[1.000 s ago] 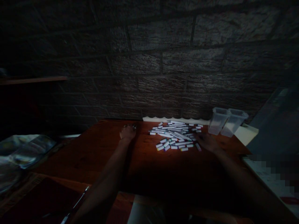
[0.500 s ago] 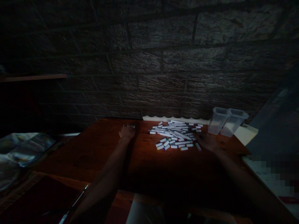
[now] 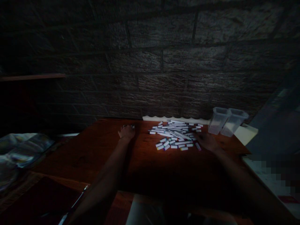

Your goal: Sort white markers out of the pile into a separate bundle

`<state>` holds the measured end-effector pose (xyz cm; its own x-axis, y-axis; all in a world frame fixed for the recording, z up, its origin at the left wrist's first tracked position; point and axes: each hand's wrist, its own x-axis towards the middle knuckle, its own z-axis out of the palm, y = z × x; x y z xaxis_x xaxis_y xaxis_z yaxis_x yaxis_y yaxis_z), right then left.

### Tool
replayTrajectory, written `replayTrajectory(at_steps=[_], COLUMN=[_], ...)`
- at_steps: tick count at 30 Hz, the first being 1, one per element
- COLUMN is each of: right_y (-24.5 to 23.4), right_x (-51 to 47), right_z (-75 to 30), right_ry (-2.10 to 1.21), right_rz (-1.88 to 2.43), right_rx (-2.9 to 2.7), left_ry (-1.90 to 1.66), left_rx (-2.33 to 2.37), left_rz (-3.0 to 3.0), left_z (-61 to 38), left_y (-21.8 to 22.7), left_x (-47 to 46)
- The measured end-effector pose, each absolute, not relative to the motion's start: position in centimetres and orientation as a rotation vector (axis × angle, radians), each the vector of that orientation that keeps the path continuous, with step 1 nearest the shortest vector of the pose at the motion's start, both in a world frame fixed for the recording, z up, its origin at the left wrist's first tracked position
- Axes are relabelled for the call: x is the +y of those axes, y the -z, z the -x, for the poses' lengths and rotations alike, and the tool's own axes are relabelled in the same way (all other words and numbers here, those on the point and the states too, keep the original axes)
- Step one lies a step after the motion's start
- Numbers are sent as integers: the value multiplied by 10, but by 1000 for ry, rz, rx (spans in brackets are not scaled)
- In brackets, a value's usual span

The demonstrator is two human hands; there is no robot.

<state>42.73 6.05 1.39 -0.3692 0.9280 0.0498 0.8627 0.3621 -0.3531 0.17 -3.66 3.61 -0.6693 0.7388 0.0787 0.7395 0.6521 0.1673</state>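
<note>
A pile of white markers lies on the wooden table, several of them uncapped. Loose marker caps with coloured ends are scattered along its front. My left hand rests on the table left of the pile, fingers curled closed; a small pale tip shows by them, too dark to name. At the pile's right edge, my right hand reaches in with fingers drawn together and pointing down. Whatever they hold is hidden in shadow. Just below those fingers lies a cap with a purple end.
Two clear plastic containers stand at the back right, beside a pale sheet. A white wavy-edged strip runs along the brick wall. Plastic bags lie to the left, a thin metallic rod at lower left.
The view has shifted very slightly. Both hands stay in nearly the same places, and the markers and caps look unmoved.
</note>
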Motion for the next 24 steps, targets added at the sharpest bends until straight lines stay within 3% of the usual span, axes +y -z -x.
replayTrajectory(at_steps=[24], right_y=[-9], right_x=[64], right_z=[-428], right_ry=[-358], right_rz=[1633], right_rx=[-2404], left_ry=[307], left_rx=[-2854], left_rz=[1259], left_z=[0], left_y=[-39], left_x=[-37])
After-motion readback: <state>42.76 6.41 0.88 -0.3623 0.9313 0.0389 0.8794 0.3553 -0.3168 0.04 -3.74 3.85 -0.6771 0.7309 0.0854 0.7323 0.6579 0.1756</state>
